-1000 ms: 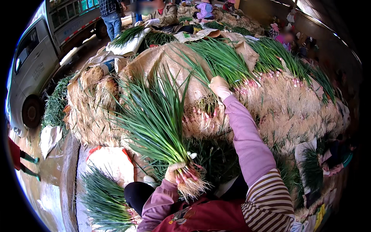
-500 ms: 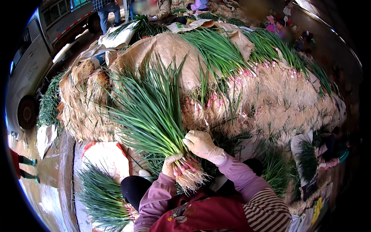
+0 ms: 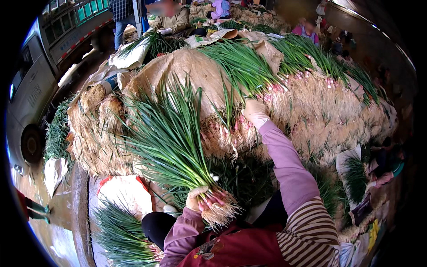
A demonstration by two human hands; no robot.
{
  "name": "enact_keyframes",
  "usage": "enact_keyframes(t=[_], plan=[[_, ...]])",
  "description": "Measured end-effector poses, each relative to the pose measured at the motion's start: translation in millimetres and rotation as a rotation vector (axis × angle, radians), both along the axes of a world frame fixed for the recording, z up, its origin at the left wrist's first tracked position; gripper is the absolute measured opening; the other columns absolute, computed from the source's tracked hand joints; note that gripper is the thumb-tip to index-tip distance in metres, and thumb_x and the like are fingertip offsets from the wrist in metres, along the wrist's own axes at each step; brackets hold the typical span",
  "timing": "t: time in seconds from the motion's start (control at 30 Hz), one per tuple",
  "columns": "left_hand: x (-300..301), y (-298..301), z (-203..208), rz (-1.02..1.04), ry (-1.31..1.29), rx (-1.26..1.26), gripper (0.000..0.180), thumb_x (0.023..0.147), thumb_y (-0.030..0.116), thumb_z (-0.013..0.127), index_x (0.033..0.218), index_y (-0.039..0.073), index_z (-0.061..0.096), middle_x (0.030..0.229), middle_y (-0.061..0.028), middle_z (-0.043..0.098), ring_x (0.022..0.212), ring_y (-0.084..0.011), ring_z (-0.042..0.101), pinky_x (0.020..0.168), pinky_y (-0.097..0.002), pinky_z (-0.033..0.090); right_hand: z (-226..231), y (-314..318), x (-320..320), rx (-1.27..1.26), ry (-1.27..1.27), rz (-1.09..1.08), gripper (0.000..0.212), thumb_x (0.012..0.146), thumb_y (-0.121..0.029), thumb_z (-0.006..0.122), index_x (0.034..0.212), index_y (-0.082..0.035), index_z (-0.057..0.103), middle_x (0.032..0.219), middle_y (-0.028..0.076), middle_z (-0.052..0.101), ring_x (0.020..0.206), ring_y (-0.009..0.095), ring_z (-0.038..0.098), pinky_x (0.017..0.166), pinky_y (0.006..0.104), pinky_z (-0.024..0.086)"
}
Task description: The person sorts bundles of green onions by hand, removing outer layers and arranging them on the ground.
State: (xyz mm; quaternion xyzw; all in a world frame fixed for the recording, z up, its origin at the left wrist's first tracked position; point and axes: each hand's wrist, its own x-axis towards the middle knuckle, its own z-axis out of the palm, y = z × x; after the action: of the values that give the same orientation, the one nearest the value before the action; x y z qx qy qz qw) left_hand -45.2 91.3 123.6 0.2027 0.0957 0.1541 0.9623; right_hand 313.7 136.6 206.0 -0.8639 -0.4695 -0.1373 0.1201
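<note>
My left hand (image 3: 195, 199), in a pale glove, is closed round a thick bunch of spring onions (image 3: 180, 144) just above the bulbs. Its green leaves fan up and to the left. Pinkish bulbs and pale stringy roots (image 3: 221, 215) hang below my grip, over my lap. My right hand (image 3: 255, 111), gloved too, is stretched forward to the large heap. Its fingers are curled in at the stems of some loose spring onions (image 3: 230, 111) lying there; the fingertips are partly hidden.
A brown woven sheet (image 3: 189, 62) covers part of the root-edged heap (image 3: 324, 102). More spring onions (image 3: 122, 231) lie on the ground by my left knee, near a white sack (image 3: 126, 193). A truck (image 3: 33, 84) stands at left. Other people (image 3: 173, 20) are beyond the heap.
My right hand has left the bunch and reached forward and right to the heap. My left hand keeps hold of the bunch, nearly in place. The whole view has shifted slightly.
</note>
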Motion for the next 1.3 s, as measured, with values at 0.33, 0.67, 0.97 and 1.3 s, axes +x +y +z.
enact_keyframes(t=[0.33,0.67,0.97,1.3], plan=[[-0.2,3.5,-6.2,-0.046,0.105,0.107,0.058,0.077,0.021,0.054,0.120,-0.016,0.040,0.102,-0.0306,0.058,0.068,-0.0370,0.065,0.043,-0.0280,0.052,-16.3,-105.1,-163.3,-0.112,0.291,0.619,0.018,0.083,-0.020,0.051,0.082,-0.006,0.064,0.073,0.011,0.063,0.067,0.029,0.062,0.061,0.0394,0.049],[-17.7,6.3,-30.0,-0.013,0.101,-0.005,0.037,0.075,0.011,0.054,0.107,-0.006,0.048,0.094,-0.0321,0.058,0.072,-0.0453,0.061,0.063,-0.0470,0.054,-46.6,-107.5,-213.9,0.150,0.425,0.688,0.011,0.074,-0.016,0.057,0.068,-0.007,0.056,0.067,0.011,0.059,0.063,0.031,0.060,0.055,0.0408,0.047],[-14.2,-16.1,5.1,0.132,-0.025,-0.030,0.066,0.073,0.014,0.055,0.133,-0.002,0.031,0.102,-0.0267,0.055,0.072,-0.0383,0.062,0.063,-0.0442,0.055,-62.2,-140.5,-154.1,-0.202,0.730,0.523,0.044,0.078,-0.028,0.067,0.113,-0.002,0.060,0.106,0.014,0.061,0.100,0.028,0.057,0.090,0.0367,0.042],[-8.2,-20.2,8.6,0.222,-0.032,-0.171,0.062,0.072,0.016,0.057,0.127,-0.006,0.037,0.107,-0.0274,0.055,0.070,-0.0368,0.063,0.064,-0.0404,0.055,-48.9,-123.3,-182.9,0.615,1.381,0.413,0.015,0.090,-0.007,0.051,0.097,0.004,0.058,0.084,0.007,0.063,0.065,0.012,0.060,0.064,0.0224,0.049]])
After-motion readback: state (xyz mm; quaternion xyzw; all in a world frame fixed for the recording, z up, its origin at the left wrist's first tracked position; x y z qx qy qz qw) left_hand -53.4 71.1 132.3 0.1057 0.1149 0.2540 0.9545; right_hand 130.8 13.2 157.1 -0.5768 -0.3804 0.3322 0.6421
